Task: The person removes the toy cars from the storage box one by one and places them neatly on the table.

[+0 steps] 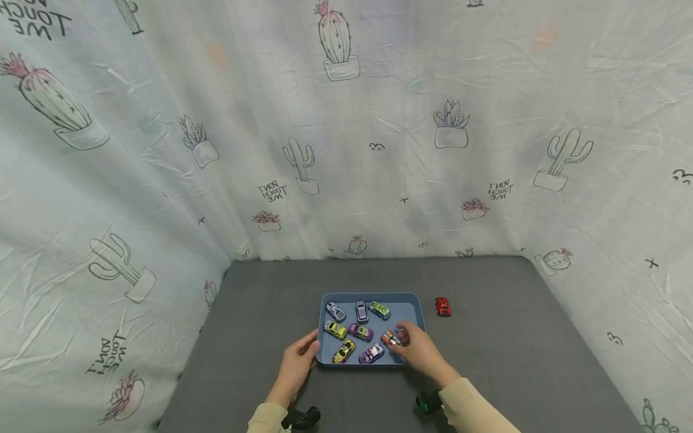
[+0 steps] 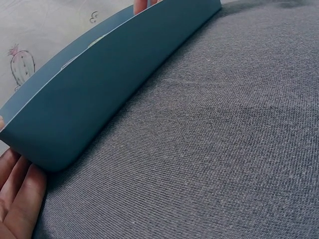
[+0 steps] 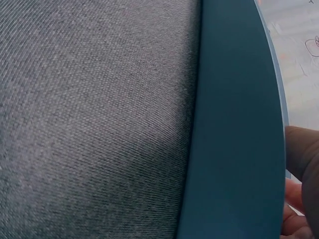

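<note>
On the grey table (image 1: 260,307) lies a blue tray (image 1: 407,308), and everything here is placed by it. At the left side of the tray is the left hand (image 1: 295,368), whose thumb and bent fingers grip the wall; it holds nothing else. Inside the tray, along the left side, there are a white-blue car (image 1: 335,311) at the far corner, a yellow-green car (image 1: 335,329) nearer, and a yellow-black car (image 1: 343,351) close to the near wall. In the middle of the tray stand a silver car (image 1: 361,312) at the far side, a purple car (image 1: 360,332), and a purple-white car (image 1: 371,353) at the near side. Further right, a green car (image 1: 379,310) is near the tray's far wall. In the tray's right part, the right hand (image 1: 421,350), its fingers only a little apart, pinches an orange car (image 1: 390,338). Outside, just beside the tray's right side, there is a red car (image 1: 443,307) on the table.
</note>
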Motion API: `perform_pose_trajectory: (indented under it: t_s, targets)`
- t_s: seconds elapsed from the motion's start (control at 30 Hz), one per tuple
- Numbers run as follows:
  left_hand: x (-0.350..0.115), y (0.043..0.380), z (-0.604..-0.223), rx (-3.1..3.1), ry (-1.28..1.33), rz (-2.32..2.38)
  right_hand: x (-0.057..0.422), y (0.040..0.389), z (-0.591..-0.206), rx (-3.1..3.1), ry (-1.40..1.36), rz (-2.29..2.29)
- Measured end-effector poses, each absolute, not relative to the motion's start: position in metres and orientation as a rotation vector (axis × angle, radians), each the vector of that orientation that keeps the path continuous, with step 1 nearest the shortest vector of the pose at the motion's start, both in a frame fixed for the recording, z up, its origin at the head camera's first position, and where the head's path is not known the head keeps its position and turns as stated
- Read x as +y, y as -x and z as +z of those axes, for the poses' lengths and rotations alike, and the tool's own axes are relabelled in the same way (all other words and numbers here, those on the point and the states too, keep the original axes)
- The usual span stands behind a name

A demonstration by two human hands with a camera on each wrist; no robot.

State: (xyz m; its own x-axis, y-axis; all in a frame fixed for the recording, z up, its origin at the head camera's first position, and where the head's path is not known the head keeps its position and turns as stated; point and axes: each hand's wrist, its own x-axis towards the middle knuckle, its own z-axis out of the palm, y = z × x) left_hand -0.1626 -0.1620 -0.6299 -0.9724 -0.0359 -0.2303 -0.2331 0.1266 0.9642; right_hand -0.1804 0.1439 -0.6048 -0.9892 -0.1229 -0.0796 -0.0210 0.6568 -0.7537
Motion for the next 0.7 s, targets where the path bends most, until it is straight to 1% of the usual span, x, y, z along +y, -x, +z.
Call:
perform_pose_trajectory:
  t_s: [0.7]
  targets:
    - [-0.1622,0.1629,-0.6293,2.23,0.265,1.97,0.1401,0.1788,-0.6024,2.838,0.219,-1.106]
